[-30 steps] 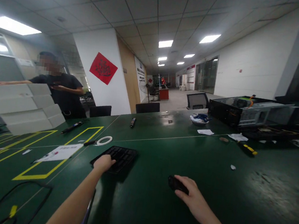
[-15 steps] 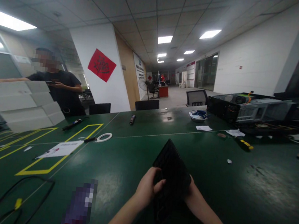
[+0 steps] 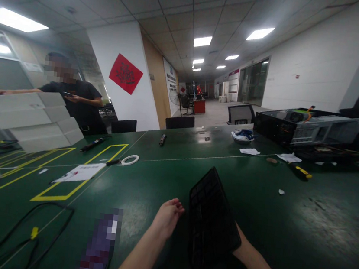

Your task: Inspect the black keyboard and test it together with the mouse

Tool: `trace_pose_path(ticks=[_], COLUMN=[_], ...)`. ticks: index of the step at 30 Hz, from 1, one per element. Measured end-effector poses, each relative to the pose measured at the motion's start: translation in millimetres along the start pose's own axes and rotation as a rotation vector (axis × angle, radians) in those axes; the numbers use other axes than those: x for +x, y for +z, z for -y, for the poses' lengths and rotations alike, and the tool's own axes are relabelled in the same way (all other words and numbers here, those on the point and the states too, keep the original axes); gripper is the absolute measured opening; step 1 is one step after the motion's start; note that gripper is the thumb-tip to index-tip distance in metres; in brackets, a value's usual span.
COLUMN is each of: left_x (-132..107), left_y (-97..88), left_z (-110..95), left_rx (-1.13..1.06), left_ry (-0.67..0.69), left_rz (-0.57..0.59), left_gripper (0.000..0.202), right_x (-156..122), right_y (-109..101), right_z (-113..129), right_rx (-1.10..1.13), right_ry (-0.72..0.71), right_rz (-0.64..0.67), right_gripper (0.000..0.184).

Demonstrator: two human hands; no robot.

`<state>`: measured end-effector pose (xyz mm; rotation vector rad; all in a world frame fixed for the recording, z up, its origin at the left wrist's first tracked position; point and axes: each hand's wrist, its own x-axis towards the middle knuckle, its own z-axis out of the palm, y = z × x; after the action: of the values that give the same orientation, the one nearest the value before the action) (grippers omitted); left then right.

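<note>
A black perforated grille panel (image 3: 210, 219) stands tilted on edge above the green table (image 3: 286, 226), just in front of me. My right hand (image 3: 241, 250) is behind its lower right corner and holds it up; its fingers are mostly hidden by the panel. Just left of the panel's edge is my left hand (image 3: 168, 216), loosely curled and holding nothing, a small gap away from the panel.
A person (image 3: 72, 99) stands at the far left beside stacked white cartons (image 3: 33, 123). Yellow tape lines (image 3: 74, 189), a paper sheet (image 3: 78, 172), a white tape ring (image 3: 129, 160) and a black cable (image 3: 40, 226) lie left. An open computer chassis (image 3: 307, 128) and a yellow-handled screwdriver (image 3: 301, 171) sit right.
The panel came from flat on the table at the left up into both hands in front of me. My left hand has since let go; the right hand left a small black object.
</note>
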<state>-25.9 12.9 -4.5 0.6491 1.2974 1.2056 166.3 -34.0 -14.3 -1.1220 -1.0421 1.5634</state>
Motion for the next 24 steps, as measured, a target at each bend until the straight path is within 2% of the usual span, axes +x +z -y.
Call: trace_pose_path(ticks=[2, 6, 9, 12, 14, 19, 24], left_x=[2, -2, -7, -9, -10, -14, -14], left_y=[-1.3, 0.0, 1.0, 0.7, 0.8, 6.1, 13.3], left_z=[-1, 1, 1, 0, -1, 3, 15], left_rx=[-0.095, 0.059, 0.173, 0.172, 0.167, 0.252, 0.426], left_ry=[-0.064, 0.04, 0.089, 0.077, 0.079, 0.169, 0.287], left_rz=[0.008, 0.205, 0.345, 0.437, 0.428, 0.314, 0.233], left_gripper=[0.024, 0.008, 0.016, 0.023, 0.026, 0.022, 0.017], right_x=[0, 4, 5, 4, 4, 5, 4], right_y=[1, 7, 9, 7, 5, 4, 2], right_z=[0, 3, 4, 2, 1, -2, -4], right_rx=[0.032, 0.06, 0.106, 0.107, 0.082, 0.121, 0.094], right_ry=[0.036, 0.022, 0.025, 0.026, 0.036, 0.055, 0.051], right_rz=[-0.007, -0.038, -0.02, -0.023, -0.034, 0.014, -0.095], right_gripper=[0.036, 0.037, 0.037, 0.035, 0.034, 0.036, 0.04])
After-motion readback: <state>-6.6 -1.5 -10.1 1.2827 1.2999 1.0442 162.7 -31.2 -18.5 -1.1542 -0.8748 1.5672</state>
